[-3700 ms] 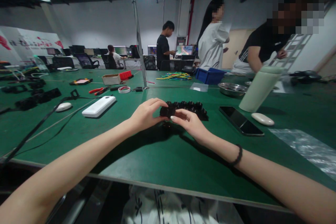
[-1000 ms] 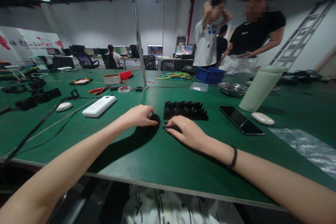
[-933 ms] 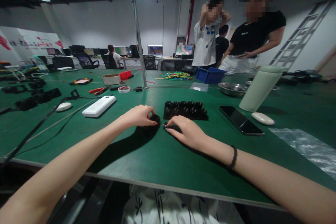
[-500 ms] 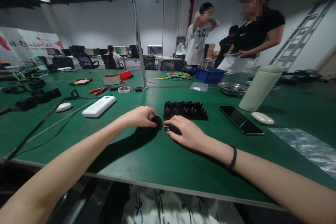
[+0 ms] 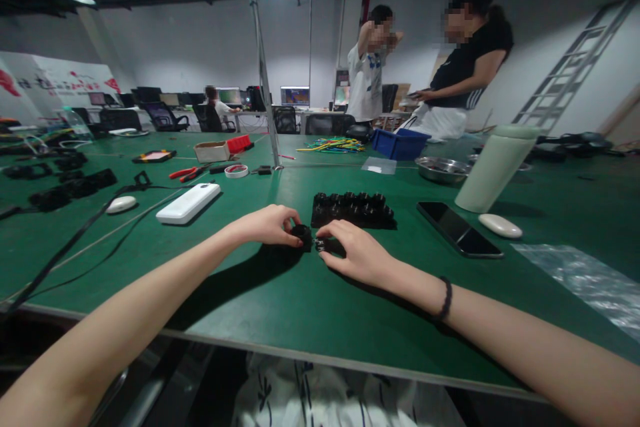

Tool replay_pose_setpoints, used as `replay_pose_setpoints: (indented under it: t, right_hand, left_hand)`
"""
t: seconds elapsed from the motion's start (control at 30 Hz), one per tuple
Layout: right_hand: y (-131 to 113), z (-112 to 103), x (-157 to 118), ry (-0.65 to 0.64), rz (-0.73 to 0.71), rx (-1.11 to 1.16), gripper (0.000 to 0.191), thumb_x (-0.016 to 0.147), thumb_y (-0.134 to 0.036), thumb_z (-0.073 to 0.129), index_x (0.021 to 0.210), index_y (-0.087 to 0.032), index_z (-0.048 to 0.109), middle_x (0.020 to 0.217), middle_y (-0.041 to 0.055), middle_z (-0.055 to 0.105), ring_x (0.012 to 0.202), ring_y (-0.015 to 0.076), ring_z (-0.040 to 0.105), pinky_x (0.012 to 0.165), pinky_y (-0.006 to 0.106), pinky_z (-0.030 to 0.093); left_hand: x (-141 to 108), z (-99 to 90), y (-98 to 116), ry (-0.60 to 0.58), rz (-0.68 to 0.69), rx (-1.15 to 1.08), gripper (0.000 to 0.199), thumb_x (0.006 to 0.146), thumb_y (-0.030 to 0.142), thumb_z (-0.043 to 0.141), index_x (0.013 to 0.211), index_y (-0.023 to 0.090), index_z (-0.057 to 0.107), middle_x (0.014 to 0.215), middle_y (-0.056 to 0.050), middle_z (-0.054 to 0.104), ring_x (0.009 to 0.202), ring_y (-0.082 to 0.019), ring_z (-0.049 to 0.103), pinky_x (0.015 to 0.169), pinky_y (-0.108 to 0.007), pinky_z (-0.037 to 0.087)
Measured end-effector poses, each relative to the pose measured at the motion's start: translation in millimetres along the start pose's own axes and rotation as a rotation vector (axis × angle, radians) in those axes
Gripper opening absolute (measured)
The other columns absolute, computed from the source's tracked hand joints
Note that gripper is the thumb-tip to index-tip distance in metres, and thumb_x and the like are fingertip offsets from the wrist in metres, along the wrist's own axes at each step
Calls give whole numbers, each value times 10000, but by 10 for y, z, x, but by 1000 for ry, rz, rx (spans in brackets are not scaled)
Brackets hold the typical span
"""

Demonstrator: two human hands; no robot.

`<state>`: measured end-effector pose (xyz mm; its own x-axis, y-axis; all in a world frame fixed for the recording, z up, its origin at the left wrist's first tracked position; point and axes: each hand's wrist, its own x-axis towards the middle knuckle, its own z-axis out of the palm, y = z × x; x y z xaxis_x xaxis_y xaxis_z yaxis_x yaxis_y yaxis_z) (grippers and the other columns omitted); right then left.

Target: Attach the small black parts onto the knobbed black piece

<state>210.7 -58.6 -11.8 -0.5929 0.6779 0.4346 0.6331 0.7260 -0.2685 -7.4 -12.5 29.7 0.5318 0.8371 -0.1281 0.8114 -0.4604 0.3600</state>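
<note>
My left hand (image 5: 278, 225) is closed on a small black part (image 5: 303, 237) just above the green table (image 5: 310, 307). Close by on the right, my right hand (image 5: 353, 251) pinches a small metallic piece (image 5: 320, 245) between thumb and fingers, near the black part. Whether the two pieces touch is too small to tell. Right behind my hands stands a black block (image 5: 353, 208) with rows of round black parts on it.
On the right are a black phone (image 5: 459, 229), a white oval case (image 5: 501, 225), a green bottle (image 5: 495, 170) and plastic film (image 5: 580, 277). A white power bank (image 5: 189, 203) and a cable lie left. Two people stand behind the table.
My left hand and the black part have shifted slightly to the right. The metallic piece shows more clearly at my right fingertips. The people behind have moved left, one turning sideways.
</note>
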Motion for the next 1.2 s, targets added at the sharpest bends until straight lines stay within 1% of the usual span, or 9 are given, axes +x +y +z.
replay_pose_setpoints:
  t: [0.2, 0.33, 0.53, 0.67, 0.83, 0.93, 1.2]
  right_hand:
    - [16, 9, 4, 49, -27, -1, 293, 793, -160, 601, 1085, -142, 595, 1013, 121, 651, 967, 246, 590, 861, 410, 500]
    - [21, 9, 8, 85, -58, 12, 254, 806, -154, 589, 1059, -164, 609, 1007, 109, 648, 957, 239, 588, 859, 411, 499]
    - [-3, -23, 12, 140, -65, 37, 235, 820, -161, 599, 1055, -181, 598, 1020, 102, 657, 968, 243, 596, 882, 426, 485]
    - [-12, -32, 10, 159, -70, 49, 236, 816, -162, 620, 1049, -179, 590, 1021, 98, 661, 977, 245, 604, 892, 421, 481]
    - [-23, -35, 8, 173, -87, 74, 228, 836, -168, 592, 1062, -197, 587, 1026, 93, 662, 984, 241, 608, 898, 430, 481]
    - [-26, -34, 7, 184, -104, 84, 220, 838, -170, 593, 1056, -192, 585, 1020, 93, 663, 975, 236, 611, 892, 417, 485]
    - [-8, -7, 6, 225, -131, 162, 206, 849, -180, 590, 1054, -182, 578, 1023, 99, 655, 977, 221, 621, 860, 378, 513]
  left_hand:
    - [2, 20, 18, -7, 29, -9, 455, 695, 494, 661, 1018, 175, 636, 825, -19, 678, 630, -136, 584, 554, -218, 400]
    - [5, 34, 23, -13, 35, -26, 446, 691, 492, 663, 1008, 179, 636, 798, -8, 667, 621, -132, 578, 542, -213, 392]
    - [3, 47, 37, -7, 57, -21, 459, 693, 507, 666, 1016, 182, 636, 805, -12, 668, 646, -146, 592, 556, -222, 397]
    - [4, 62, 44, 3, 81, 1, 467, 701, 514, 665, 1030, 183, 639, 808, -14, 670, 681, -159, 604, 577, -227, 395]
    - [2, 77, 42, 10, 103, 4, 475, 708, 528, 660, 1038, 187, 638, 826, -17, 672, 691, -161, 607, 589, -227, 394]
    - [4, 88, 38, 10, 114, -11, 481, 709, 534, 661, 1038, 183, 634, 844, -21, 677, 698, -165, 612, 594, -231, 398]
    - [8, 130, 49, 10, 156, -64, 483, 716, 528, 680, 1034, 170, 621, 816, -21, 679, 685, -164, 618, 597, -228, 407]
